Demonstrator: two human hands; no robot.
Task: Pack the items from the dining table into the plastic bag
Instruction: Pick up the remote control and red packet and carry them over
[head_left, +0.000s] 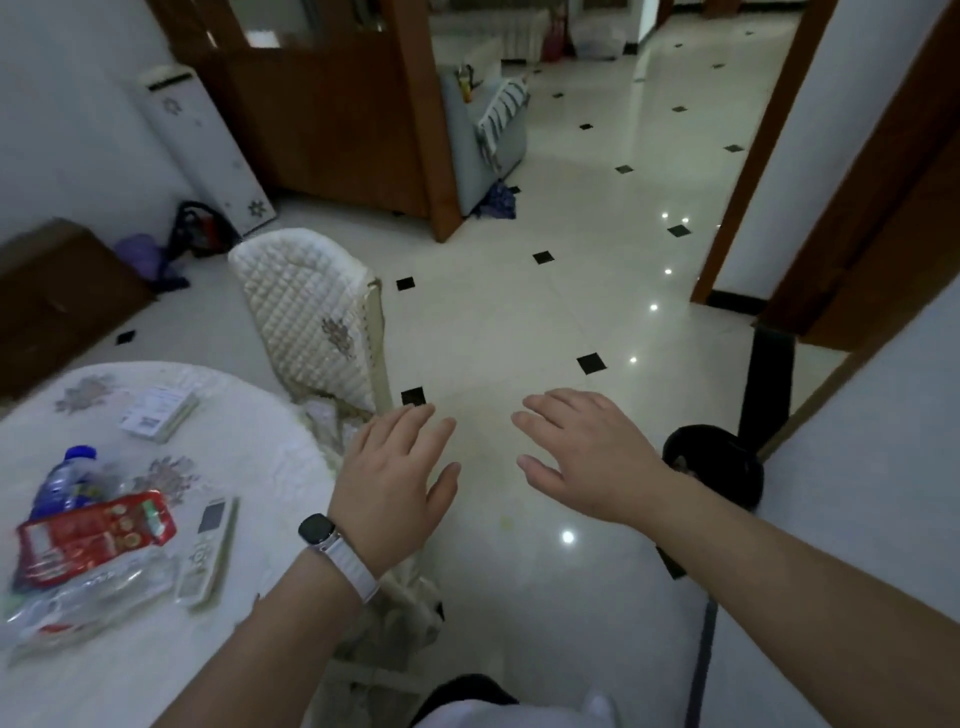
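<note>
The round dining table (171, 670) with a white cloth fills the lower left. On it lie a water bottle (65, 480) with a blue cap, a red snack packet (93, 538), a clear plastic bag (83, 597), a white remote control (210, 553) and a small white box (158, 410). My left hand (397, 483), with a watch on its wrist, hovers open to the right of the table, over the floor. My right hand (582, 457) is open too, further right. Neither hand holds or touches anything.
A chair with a quilted white cover (311, 306) stands at the table's far right side. A dark round object (719, 462) sits on the floor by the right wall. Glossy tiled floor (571, 234) stretches ahead; a wooden partition (332, 119) stands behind.
</note>
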